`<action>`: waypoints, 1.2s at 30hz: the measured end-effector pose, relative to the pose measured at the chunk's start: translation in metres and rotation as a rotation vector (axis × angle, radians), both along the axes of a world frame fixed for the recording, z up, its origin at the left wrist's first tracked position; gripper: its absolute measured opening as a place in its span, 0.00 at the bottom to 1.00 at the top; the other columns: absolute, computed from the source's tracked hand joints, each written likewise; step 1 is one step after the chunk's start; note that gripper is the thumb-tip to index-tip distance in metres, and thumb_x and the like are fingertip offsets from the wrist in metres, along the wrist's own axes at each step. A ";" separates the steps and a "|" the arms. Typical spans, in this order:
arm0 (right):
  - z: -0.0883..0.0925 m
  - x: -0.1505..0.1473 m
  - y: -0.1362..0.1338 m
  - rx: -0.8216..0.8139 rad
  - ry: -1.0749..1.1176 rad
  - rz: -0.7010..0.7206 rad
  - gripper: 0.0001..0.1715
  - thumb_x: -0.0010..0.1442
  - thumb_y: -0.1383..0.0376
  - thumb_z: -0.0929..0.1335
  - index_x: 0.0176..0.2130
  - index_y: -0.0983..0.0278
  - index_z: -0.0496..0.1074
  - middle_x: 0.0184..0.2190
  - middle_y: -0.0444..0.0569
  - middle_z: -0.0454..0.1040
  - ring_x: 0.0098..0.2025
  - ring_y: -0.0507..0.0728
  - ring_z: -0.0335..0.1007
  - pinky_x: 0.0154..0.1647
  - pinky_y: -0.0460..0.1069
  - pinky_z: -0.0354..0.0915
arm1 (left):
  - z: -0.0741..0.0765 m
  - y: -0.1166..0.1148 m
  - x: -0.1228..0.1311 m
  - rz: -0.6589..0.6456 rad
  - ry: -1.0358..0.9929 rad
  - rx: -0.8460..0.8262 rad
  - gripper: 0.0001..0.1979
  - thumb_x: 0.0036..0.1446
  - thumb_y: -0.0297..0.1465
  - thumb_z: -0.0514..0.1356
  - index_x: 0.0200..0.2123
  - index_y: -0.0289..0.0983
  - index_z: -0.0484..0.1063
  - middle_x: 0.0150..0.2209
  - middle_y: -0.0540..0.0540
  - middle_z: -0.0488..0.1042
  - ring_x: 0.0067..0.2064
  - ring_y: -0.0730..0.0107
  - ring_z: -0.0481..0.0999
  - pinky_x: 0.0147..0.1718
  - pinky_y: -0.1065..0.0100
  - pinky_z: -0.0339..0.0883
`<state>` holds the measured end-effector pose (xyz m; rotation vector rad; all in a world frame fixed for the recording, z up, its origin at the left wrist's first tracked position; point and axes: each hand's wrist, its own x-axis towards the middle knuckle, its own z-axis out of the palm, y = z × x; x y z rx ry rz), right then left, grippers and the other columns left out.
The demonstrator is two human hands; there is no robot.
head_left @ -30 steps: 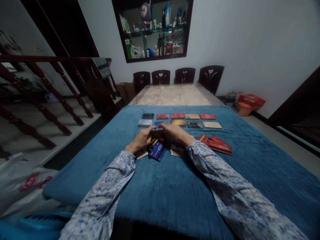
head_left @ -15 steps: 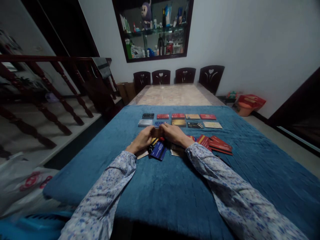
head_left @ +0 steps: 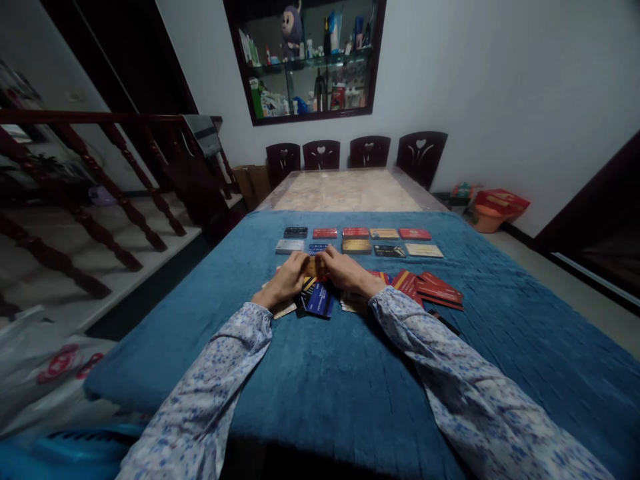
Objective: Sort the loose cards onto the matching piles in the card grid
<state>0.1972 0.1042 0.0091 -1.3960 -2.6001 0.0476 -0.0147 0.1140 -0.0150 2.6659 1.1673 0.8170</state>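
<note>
Between my left hand [head_left: 290, 275] and my right hand [head_left: 345, 268], both closed, a gold card [head_left: 315, 267] is gripped by its two ends. It is held just above a loose heap of cards. A blue card [head_left: 321, 300] lies over a black and yellow card [head_left: 305, 293] under my hands. Red cards [head_left: 440, 291] spread out to the right of my right wrist. Beyond my hands, card stacks stand in two rows; a blue stack [head_left: 319, 249] is partly hidden by my fingers, with a gold stack [head_left: 357, 247] to its right and a silver stack [head_left: 291, 247] to its left.
A blue cloth [head_left: 320, 373] covers the near part of the table, with the bare marble top [head_left: 345, 190] beyond. Several dark chairs [head_left: 370, 152] stand at the far end. A wooden railing [head_left: 110, 120] runs along the left; plastic bags [head_left: 55, 363] sit below it.
The gold card has tilted so that more of its face shows. The blue card in the heap has shifted slightly. My hands stay in nearly the same place.
</note>
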 end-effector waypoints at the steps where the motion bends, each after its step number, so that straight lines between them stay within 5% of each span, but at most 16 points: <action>1: -0.001 0.000 0.001 0.005 0.009 0.004 0.30 0.65 0.73 0.67 0.64 0.66 0.63 0.57 0.60 0.67 0.50 0.60 0.75 0.47 0.51 0.68 | -0.001 0.001 0.000 -0.001 -0.002 0.000 0.24 0.55 0.16 0.54 0.55 0.34 0.67 0.53 0.38 0.71 0.57 0.58 0.73 0.61 0.55 0.69; 12: -0.017 0.006 0.016 0.072 0.090 0.049 0.25 0.65 0.68 0.67 0.61 0.68 0.66 0.56 0.61 0.67 0.50 0.60 0.71 0.51 0.53 0.68 | -0.006 0.005 -0.004 0.001 0.002 -0.007 0.26 0.55 0.19 0.57 0.58 0.34 0.67 0.55 0.37 0.69 0.58 0.56 0.73 0.62 0.55 0.70; 22: -0.009 0.009 0.016 0.115 0.045 0.061 0.19 0.64 0.69 0.66 0.54 0.68 0.70 0.52 0.61 0.70 0.49 0.61 0.69 0.49 0.54 0.67 | -0.005 0.007 -0.005 -0.042 -0.024 0.027 0.27 0.56 0.21 0.58 0.60 0.35 0.66 0.54 0.38 0.70 0.57 0.55 0.73 0.61 0.54 0.71; 36: -0.020 0.019 0.031 0.180 0.141 0.162 0.10 0.62 0.72 0.66 0.44 0.69 0.73 0.46 0.59 0.69 0.44 0.59 0.62 0.48 0.54 0.63 | 0.001 0.008 -0.002 -0.007 0.063 -0.044 0.16 0.59 0.25 0.59 0.52 0.34 0.70 0.49 0.37 0.71 0.53 0.53 0.73 0.56 0.51 0.72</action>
